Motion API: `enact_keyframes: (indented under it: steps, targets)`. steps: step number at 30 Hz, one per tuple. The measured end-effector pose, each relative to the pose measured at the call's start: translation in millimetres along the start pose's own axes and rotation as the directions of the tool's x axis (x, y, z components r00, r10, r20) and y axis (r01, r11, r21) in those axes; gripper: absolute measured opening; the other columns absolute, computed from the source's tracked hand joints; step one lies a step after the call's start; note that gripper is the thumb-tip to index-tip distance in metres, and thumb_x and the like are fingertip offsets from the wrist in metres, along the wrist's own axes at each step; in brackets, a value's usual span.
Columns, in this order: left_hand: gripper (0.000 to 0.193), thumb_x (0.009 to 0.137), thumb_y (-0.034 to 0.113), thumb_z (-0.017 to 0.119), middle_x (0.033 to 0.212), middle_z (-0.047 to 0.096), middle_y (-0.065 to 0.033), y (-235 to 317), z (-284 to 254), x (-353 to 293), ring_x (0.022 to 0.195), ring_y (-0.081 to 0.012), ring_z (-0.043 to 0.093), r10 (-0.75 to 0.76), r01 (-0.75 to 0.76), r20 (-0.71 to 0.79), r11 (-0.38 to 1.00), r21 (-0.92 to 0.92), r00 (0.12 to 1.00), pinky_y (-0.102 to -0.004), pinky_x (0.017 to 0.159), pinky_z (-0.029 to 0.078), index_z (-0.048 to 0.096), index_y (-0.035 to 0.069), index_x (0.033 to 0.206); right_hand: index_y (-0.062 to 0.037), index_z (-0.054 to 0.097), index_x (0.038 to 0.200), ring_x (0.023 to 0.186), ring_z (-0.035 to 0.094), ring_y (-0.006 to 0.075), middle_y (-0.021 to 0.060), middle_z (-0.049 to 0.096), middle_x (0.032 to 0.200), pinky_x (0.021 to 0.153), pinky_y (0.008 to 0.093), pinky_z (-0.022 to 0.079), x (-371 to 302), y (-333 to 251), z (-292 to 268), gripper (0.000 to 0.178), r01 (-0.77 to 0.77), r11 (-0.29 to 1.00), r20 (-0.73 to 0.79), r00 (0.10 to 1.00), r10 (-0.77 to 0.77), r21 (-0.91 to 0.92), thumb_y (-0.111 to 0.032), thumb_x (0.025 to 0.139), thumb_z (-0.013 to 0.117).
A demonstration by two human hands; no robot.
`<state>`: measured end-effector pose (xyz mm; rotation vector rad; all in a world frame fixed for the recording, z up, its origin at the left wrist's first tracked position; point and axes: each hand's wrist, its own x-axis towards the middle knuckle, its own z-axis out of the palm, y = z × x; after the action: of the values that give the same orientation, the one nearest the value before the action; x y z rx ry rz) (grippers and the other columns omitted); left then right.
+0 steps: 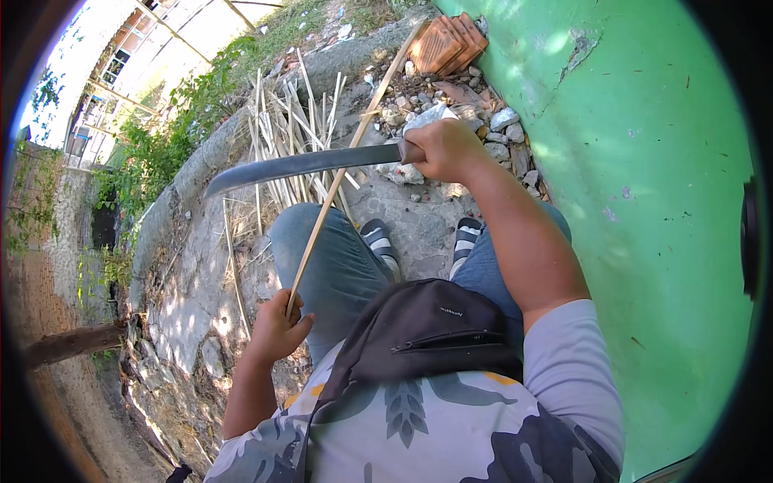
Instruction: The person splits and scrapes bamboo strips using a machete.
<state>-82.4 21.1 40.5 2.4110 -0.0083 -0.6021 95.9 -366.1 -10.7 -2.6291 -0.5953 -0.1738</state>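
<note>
In my right hand [453,150] is the handle of a machete [310,163]. Its long dark blade points left, held roughly level in front of my knees. My left hand [279,326] is closed around the near end of a long, thin bamboo strip [326,203]. The strip slants up and away to the right, past my left knee, and the blade crosses it near its middle. Whether the blade touches the strip I cannot tell. Beyond my left knee lies a pile of pale split bamboo strips [294,133] on the ground.
A green wall [644,241] rises close on my right. Rubble and stones [505,121] lie along its foot, with stacked orange roof tiles [448,44] farther off. A low concrete curb [181,181] and green plants run along the left. A black bag [435,330] rests on my lap.
</note>
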Motion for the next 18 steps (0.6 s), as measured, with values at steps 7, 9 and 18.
enact_keyframes:
  steps: [7,9,18]
  targets:
    - [0.028,0.08,0.004,0.078,0.059,0.043,0.0037,-2.3,-4.8,-23.5,0.055,-0.0069,0.039,0.02,-0.02,0.01,1.0,-0.005,1.0,-0.028,0.052,0.034,0.053,0.003,0.093,-0.0171,0.071,0.095,0.085,0.071,0.0342,0.0113,0.072,0.085,0.076,0.0478,0.055,-8.1,48.9,-0.7,0.018,-0.253,0.965,-0.106,0.96,0.259,0.068,-0.028,0.081,0.071]
    - [0.028,0.08,0.004,0.078,0.059,0.043,0.0038,-7.3,-2.1,-26.2,0.055,-0.0069,0.039,0.001,-0.001,-0.002,1.0,-0.019,1.0,-0.028,0.052,0.034,0.053,0.003,0.093,-0.0163,0.07,0.094,0.085,0.071,0.0347,0.0119,0.072,0.086,0.076,0.0484,0.055,-6.5,42.1,0.0,0.017,-0.238,0.967,-0.106,0.963,0.247,0.094,-0.028,0.081,0.071]
    - [0.028,0.08,0.007,0.079,0.06,0.046,0.0022,-22.0,-14.0,-33.8,0.055,-0.008,0.039,-0.005,0.005,-0.006,1.0,-0.009,1.0,-0.029,0.051,0.034,0.054,0.003,0.093,-0.0111,0.069,0.088,0.076,0.068,0.0376,0.0149,0.069,0.078,0.066,0.0486,0.051,-9.4,41.9,7.6,0.018,-0.098,0.99,-0.16,0.981,0.113,0.102,-0.027,0.081,0.074]
